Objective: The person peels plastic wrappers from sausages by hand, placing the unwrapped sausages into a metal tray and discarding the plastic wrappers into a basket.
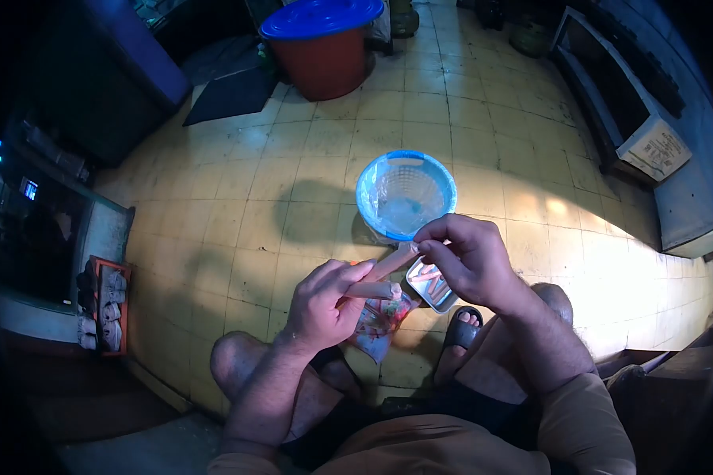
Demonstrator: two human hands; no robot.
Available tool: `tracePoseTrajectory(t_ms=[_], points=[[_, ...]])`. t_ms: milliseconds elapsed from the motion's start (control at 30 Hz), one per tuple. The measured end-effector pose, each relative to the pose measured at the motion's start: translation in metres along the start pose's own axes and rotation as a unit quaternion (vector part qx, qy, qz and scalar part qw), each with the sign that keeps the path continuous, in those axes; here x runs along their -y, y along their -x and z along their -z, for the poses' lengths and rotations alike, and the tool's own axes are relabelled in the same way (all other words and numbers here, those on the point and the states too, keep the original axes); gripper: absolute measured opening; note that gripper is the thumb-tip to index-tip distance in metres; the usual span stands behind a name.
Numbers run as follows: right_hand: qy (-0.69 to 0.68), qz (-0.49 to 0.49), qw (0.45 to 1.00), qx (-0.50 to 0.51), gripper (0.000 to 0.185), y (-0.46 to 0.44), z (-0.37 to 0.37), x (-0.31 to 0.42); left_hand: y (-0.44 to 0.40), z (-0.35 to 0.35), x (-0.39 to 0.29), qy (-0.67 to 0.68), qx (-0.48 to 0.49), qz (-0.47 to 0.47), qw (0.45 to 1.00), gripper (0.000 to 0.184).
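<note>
Two pale pink sausages [376, 290] stick out of my left hand [323, 305], whose fingers are wrapped round them. The upper sausage [390, 263] points up and right, and my right hand [469, 263] pinches at its far end. Whether a thin wrapper is between those fingertips is too small to tell. Below my hands, a white tray [445, 307] on the floor holds several sausages [434, 279]. Beside it lies a clear plastic packet [372, 340] with red printing, partly hidden by my left hand. Just beyond stands a blue basket [361, 198] with a clear plastic bag inside.
A large red-brown tub [317, 67] with a blue lid [321, 20] stands on the yellow tiled floor [293, 158] ahead. A dark mat [234, 96] lies beside it. To the left is an orange shoe rack [99, 305]; to the right, a long white-edged cabinet [602, 103].
</note>
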State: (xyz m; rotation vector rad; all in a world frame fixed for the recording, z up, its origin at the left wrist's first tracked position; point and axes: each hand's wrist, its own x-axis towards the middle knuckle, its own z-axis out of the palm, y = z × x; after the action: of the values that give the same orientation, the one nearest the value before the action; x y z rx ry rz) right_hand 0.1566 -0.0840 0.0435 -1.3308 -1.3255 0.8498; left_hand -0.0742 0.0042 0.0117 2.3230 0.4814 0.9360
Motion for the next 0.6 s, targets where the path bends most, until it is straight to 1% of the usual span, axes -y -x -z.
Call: tracePoseTrajectory(t_ms=[33,67,133,233,300,333,367,400,433,467,533,567,600], points=[[0.105,0.078,0.991,-0.015,0.013,-0.001,0.000,0.000,0.000,0.002,-0.002,0.001,0.000,0.001,1.000,0.031],[0.208,0.154,0.965,-0.029,0.014,-0.001,0.000,0.000,0.000,0.003,-0.005,-0.001,0.013,0.009,1.000,0.030],[0.219,0.162,0.961,-0.038,0.013,0.000,-0.004,0.003,0.000,0.006,-0.008,0.000,0.027,0.017,1.000,0.029],[0.261,0.146,0.954,-0.030,0.013,0.002,-0.003,0.004,-0.001,0.009,-0.008,-0.009,0.041,0.020,0.999,0.027],[0.181,0.021,0.983,0.027,0.012,0.002,0.001,0.007,-0.003,0.012,-0.005,0.025,0.057,0.044,0.997,0.024],[0.181,0.021,0.983,0.027,0.012,0.002,0.003,0.005,-0.002,0.011,-0.003,0.024,0.058,0.044,0.997,0.024],[0.008,-0.034,0.998,0.058,0.010,0.001,0.004,0.001,-0.002,0.010,-0.001,0.073,0.046,0.081,0.993,0.022],[-0.165,-0.087,0.979,0.086,0.010,0.001,0.005,-0.001,-0.001,0.010,0.000,0.121,0.035,0.118,0.985,0.021],[-0.196,-0.125,0.970,0.076,0.012,0.000,0.007,0.005,-0.003,0.016,-0.001,0.117,0.061,0.118,0.984,0.018],[-0.197,-0.124,0.970,0.076,0.012,-0.002,0.006,0.002,-0.003,0.016,-0.001,0.116,0.061,0.118,0.984,0.018],[-0.107,-0.089,0.990,-0.008,0.015,-0.004,0.003,-0.004,-0.002,0.015,0.000,0.111,0.045,0.102,0.987,0.017],[-0.059,-0.089,0.994,0.000,0.017,-0.004,0.005,-0.005,-0.003,0.014,-0.001,0.112,0.047,0.101,0.987,0.017],[-0.059,-0.090,0.994,-0.001,0.017,-0.002,0.004,-0.005,-0.003,0.014,-0.003,0.112,0.051,0.102,0.987,0.018]])
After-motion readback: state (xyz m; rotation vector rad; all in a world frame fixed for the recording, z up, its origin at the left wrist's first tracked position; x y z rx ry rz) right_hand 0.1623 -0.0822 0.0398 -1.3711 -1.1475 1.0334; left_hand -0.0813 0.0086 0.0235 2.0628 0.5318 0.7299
